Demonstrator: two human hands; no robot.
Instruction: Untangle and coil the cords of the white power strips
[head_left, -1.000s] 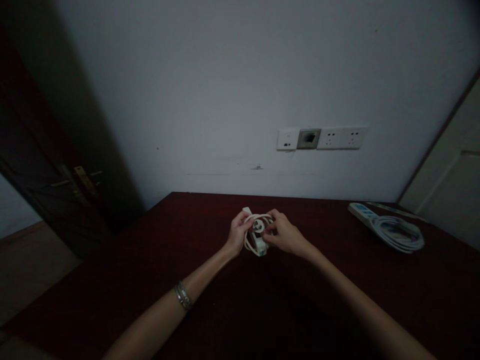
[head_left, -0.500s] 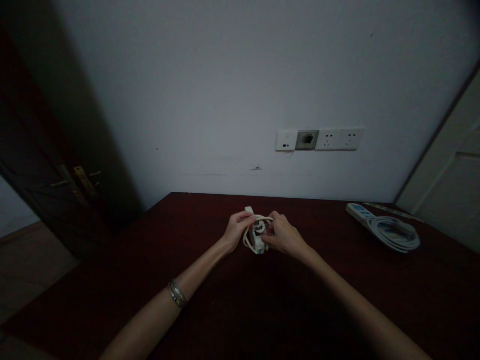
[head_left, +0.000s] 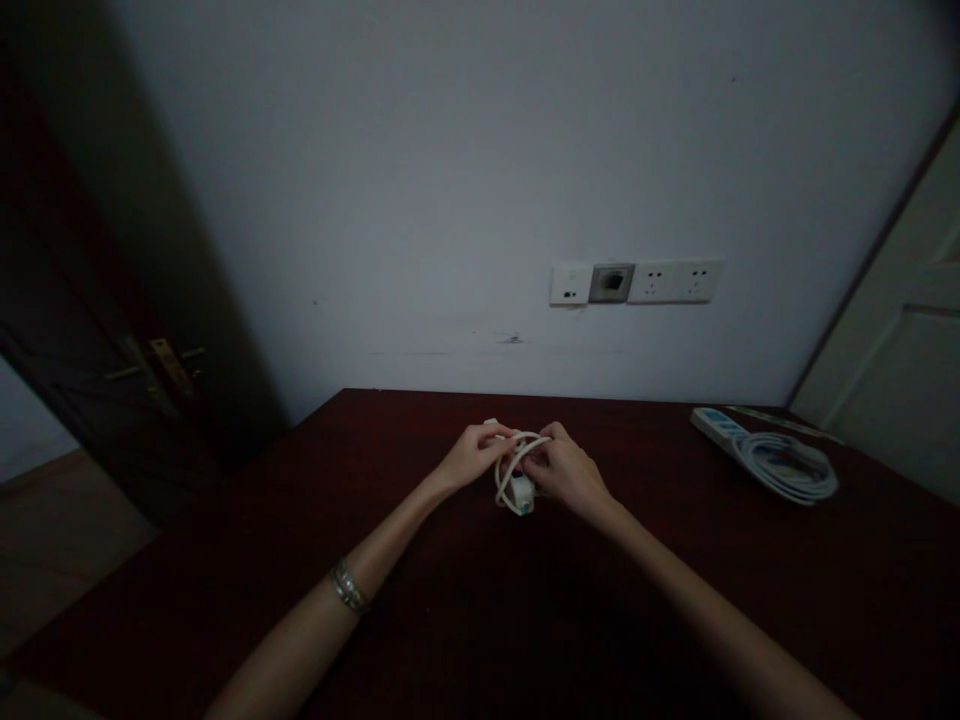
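Observation:
A small white power strip (head_left: 523, 492) lies on the dark red table between my hands, its far end peeking out beyond my left fingers. Loops of its white cord (head_left: 501, 482) run over and around it. My left hand (head_left: 474, 452) is closed on the cord at the left, thumb and fingers pinched together. From the right, my right hand (head_left: 566, 467) grips the cord too, its fingers curled over the strip's middle. The fingers hide part of the strip and the cord's end.
On the right of the table (head_left: 360, 440) lies another power strip (head_left: 718, 425) with its cord (head_left: 795, 475) coiled. A thin flat strip (head_left: 784, 424) lies behind it. Wall sockets (head_left: 671, 282) sit above the table, and a dark door (head_left: 82, 330) stands at the left.
A cord loop now crosses over the strip's middle, where its face showed before. The strip has turned slightly, and my right fingers have closed in over it.

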